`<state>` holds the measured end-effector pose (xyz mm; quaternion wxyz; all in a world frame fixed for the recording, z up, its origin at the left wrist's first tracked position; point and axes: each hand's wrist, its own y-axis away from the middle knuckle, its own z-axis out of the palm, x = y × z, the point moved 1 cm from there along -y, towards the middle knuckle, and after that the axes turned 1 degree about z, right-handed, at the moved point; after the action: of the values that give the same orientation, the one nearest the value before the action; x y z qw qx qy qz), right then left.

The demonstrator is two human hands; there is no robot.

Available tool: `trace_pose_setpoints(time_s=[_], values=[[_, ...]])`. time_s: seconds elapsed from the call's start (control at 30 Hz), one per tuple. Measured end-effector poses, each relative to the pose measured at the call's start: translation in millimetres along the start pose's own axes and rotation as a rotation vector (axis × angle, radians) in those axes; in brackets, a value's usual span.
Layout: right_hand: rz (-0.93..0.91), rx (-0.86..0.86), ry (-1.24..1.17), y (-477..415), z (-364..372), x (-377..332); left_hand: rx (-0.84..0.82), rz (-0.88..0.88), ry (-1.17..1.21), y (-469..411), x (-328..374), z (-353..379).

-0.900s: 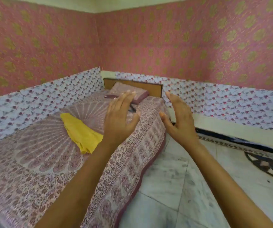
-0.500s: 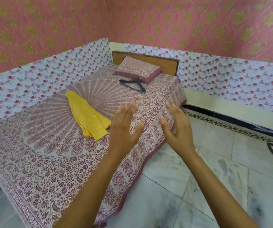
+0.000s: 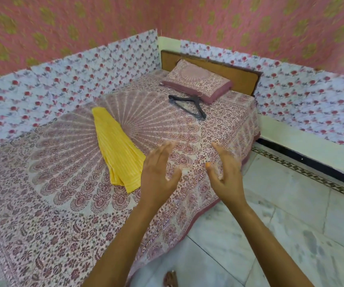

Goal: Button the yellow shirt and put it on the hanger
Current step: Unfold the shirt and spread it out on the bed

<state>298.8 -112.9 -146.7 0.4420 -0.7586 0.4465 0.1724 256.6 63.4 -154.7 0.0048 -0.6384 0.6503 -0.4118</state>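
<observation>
The bed (image 3: 63, 214) fills the left of the view under a patterned sheet. The yellow shirt (image 3: 118, 154) lies near its middle, folded into a long narrow bundle running from eleven o'clock to five o'clock. The pillow (image 3: 198, 81) sits at the twelve o'clock end, and the dark hanger (image 3: 187, 106) lies just beside it, on its six o'clock side.

The left grip (image 3: 158, 177) and right grip (image 3: 227, 179) hover over the bed's near edge. Both are spread wide with straight fingers, holding nothing. The shirt is at ten o'clock from the left one.

The shirt looks light, thin and floppy, so it will probably sag and slide when lifted. Pinching the two shoulders or the collar would likely work best, but which end holds the collar cannot be told. The hanger looks stiff and light.
</observation>
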Motion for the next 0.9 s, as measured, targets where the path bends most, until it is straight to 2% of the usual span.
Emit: trace_pose_setpoints(time_s=[0.1,0.27,0.4,0.53,0.9], values=[[0.043,-0.046,-0.002,-56.5,45.8,18.7,-0.04,-0.053,-0.008,-51.1,-49.4,18.1],[0.069,-0.111,0.034,-87.6,71.8,46.7,-0.098,-0.09,0.008,-83.5,-74.1,39.8],[0.074,-0.093,-0.008,-134.1,97.0,72.3,-0.134,-0.111,-0.03,-128.0,-100.6,65.9],[0.071,-0.117,-0.026,-181.8,124.4,100.7,-0.121,-0.171,-0.068,-163.9,-127.0,91.2],[0.059,-0.38,-0.097,-297.3,188.4,161.3,-0.021,-0.406,-0.221,-250.9,-173.7,126.7]])
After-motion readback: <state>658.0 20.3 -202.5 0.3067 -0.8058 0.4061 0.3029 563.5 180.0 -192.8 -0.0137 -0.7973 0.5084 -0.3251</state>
